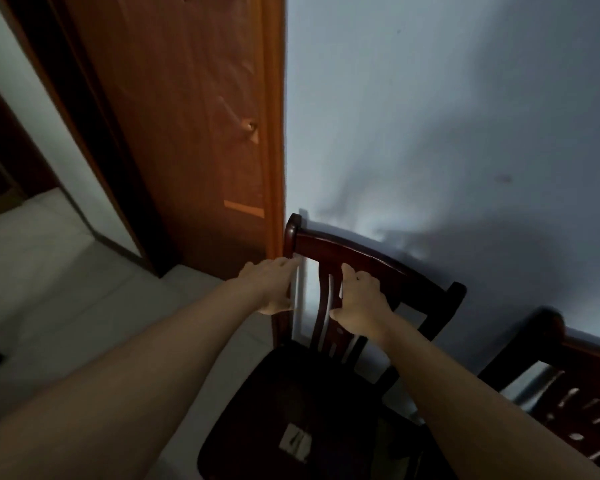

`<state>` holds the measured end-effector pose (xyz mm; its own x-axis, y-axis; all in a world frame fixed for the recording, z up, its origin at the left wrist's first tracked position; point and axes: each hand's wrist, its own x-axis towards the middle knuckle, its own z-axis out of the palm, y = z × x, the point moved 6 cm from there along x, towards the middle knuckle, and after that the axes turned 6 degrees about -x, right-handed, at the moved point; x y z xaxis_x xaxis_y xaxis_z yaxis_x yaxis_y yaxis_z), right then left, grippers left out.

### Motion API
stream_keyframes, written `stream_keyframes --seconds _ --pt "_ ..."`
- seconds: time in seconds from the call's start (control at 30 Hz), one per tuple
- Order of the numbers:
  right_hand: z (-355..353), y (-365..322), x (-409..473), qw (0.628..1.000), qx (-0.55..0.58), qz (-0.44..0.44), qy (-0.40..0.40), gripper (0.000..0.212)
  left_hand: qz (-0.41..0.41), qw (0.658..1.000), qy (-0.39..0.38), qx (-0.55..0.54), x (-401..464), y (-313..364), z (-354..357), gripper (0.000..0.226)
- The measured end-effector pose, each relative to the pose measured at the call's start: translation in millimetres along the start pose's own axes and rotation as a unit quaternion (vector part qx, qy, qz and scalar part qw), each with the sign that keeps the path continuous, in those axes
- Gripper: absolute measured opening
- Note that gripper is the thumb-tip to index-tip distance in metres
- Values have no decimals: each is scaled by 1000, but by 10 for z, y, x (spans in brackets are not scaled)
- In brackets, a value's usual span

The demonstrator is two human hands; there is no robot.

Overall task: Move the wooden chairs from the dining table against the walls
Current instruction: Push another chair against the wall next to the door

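Pale wall [447, 116] beside wooden door [187, 133], dark chair [361, 268] backed against it, left hand [271, 289] open-gripped, right hand [359, 303] clasping its backrest

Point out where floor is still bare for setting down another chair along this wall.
Bare floor lies left of the held chair, before the wooden door, though that would block the doorway. To the right it is crowded: the second chair stands close, leaving only a narrow gap at the wall.
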<state>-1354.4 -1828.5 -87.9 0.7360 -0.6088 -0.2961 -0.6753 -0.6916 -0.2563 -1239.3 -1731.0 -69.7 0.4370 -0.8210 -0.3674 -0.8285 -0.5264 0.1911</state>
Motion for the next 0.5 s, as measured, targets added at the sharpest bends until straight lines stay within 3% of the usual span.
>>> stream_keyframes --seconds 0.23,0.5 --pt "65 -677 -209 996 -14 -80 -22 86 -85 995 22 -49 -745 -518 43 88" --pt "270 -1895 -265 982 -64 -173 -46 92 -190 974 56 -110 -1521 -1603 -30 89"
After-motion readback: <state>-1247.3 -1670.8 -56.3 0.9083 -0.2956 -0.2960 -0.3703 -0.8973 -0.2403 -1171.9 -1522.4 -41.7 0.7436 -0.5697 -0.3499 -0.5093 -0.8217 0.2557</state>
